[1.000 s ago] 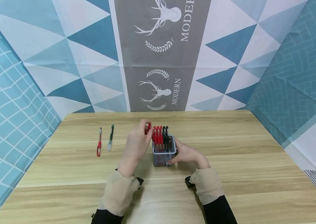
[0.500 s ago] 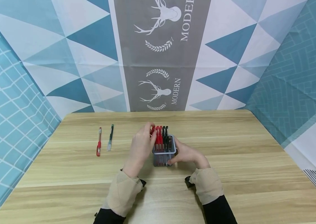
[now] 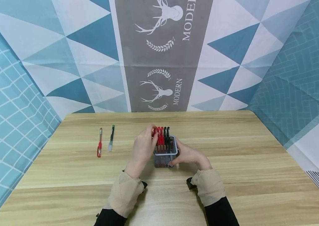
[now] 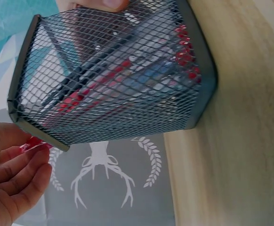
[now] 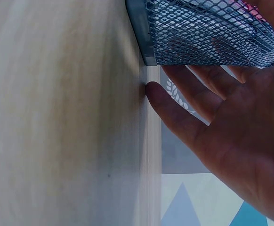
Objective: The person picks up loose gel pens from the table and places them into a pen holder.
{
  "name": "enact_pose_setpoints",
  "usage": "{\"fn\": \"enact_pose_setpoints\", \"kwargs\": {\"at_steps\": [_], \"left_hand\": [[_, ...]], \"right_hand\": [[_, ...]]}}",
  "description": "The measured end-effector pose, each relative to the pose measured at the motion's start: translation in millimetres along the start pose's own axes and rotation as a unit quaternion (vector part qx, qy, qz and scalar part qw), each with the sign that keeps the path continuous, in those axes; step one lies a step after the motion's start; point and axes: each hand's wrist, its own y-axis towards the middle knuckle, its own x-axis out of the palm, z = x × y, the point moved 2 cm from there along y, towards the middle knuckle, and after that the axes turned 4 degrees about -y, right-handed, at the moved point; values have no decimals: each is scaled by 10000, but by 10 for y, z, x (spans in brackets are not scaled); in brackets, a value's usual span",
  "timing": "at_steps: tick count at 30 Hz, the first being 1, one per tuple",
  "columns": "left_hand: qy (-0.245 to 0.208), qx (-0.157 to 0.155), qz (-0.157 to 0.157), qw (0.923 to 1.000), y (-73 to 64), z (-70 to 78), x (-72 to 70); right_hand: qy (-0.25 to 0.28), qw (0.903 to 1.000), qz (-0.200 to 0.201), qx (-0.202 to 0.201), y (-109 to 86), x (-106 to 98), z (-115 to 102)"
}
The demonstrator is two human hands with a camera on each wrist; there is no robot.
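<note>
A dark mesh pen holder (image 3: 162, 160) stands upright at the table's middle. Several red pens (image 3: 161, 138) and black pens (image 3: 167, 138) stand in a row inside it, caps above the rim. At the left end of that row, my left hand (image 3: 141, 147) pinches a red pen's cap (image 4: 32, 143), its fingers partly covering it in the head view. Through the mesh (image 4: 123, 89), pen barrels show down to the base. My right hand (image 3: 189, 153) grips the holder from the right, thumb on the near side; in the right wrist view its fingers (image 5: 210, 82) pass behind the mesh.
To the left on the wooden table (image 3: 63, 175) lie a red pen (image 3: 100, 143) and, beside it, a dark green-capped pen (image 3: 111, 138). A patterned cloth backdrop (image 3: 159, 56) rises behind the table's far edge.
My left hand has moved slightly right and lower, bringing the red pen from just outside the row's left end into the holder. My right hand stays on the holder.
</note>
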Motion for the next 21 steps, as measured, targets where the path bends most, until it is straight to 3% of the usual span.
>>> {"fn": "enact_pose_setpoints", "kwargs": {"at_steps": [14,21], "left_hand": [[264,-231,-286,9990,-25,-9,50],[305,-275,-259,9988,-27,-4,53]], "right_hand": [[-62,9999,-36,-95,-7,2,-18],[1,9999,-55,-122,-3,3,-21]]}}
